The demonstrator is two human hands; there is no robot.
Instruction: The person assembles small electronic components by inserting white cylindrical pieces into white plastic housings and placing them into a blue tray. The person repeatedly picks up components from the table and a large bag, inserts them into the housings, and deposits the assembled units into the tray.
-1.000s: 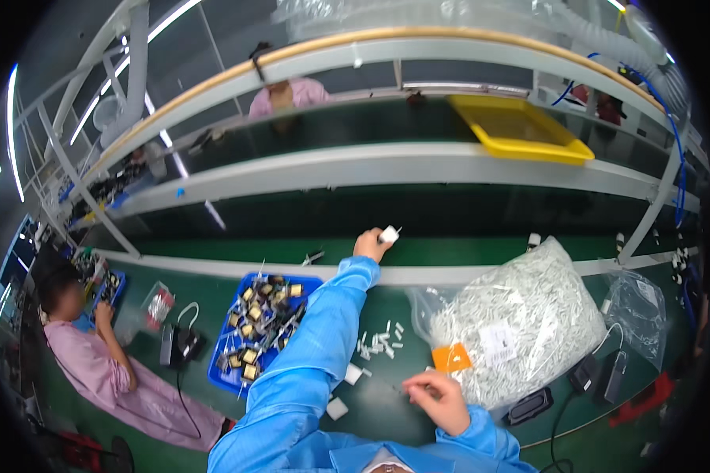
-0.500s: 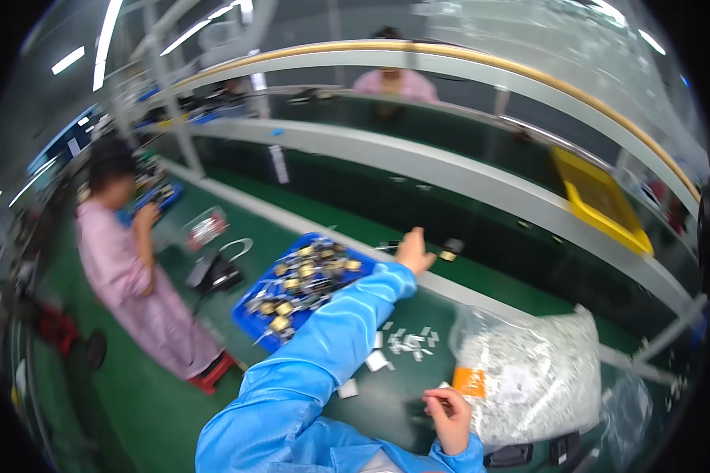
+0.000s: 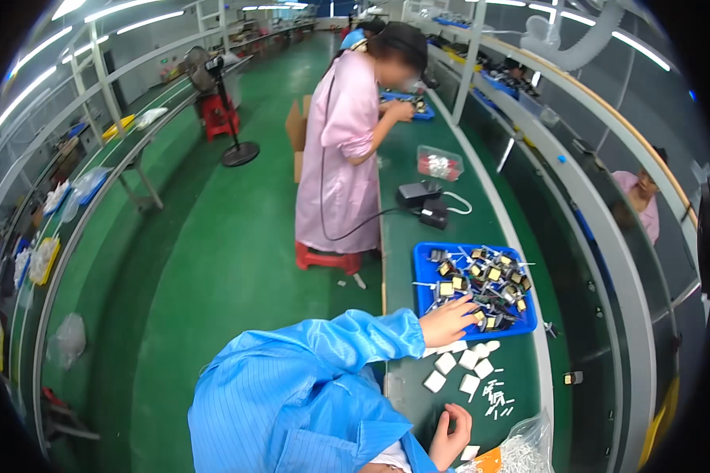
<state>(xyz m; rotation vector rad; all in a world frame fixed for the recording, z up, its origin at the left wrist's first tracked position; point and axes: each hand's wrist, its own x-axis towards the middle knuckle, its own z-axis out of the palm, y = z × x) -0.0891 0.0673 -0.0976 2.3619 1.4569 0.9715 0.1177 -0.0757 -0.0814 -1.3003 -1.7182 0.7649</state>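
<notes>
My left hand (image 3: 447, 319), in a blue sleeve, reaches across the green bench and lies flat on the near rim of a blue tray (image 3: 426, 276), fingers spread over its contents. The tray holds several small yellow-and-black wound components (image 3: 489, 284). Just beside this hand lie several white square pieces (image 3: 461, 363) and a scatter of tiny white pins (image 3: 497, 394). My right hand (image 3: 450, 430) hovers low near my body with its fingers curled; whether it holds anything is hidden. Next to it are a white piece (image 3: 469, 452) and a clear plastic bag (image 3: 521, 453) of white parts.
A person in a pink coat (image 3: 343, 150) works at the same bench farther along, over a red stool (image 3: 323, 256). A black device with a cable (image 3: 426, 201) and a clear box (image 3: 440, 163) lie between us. Another person (image 3: 639, 197) sits behind the shelf rail at right. A pedestal fan (image 3: 213, 79) stands on the floor.
The view has swung to the left along the bench. My left hand came back from the far edge of the bench to the blue tray. My right hand stayed near the bag.
</notes>
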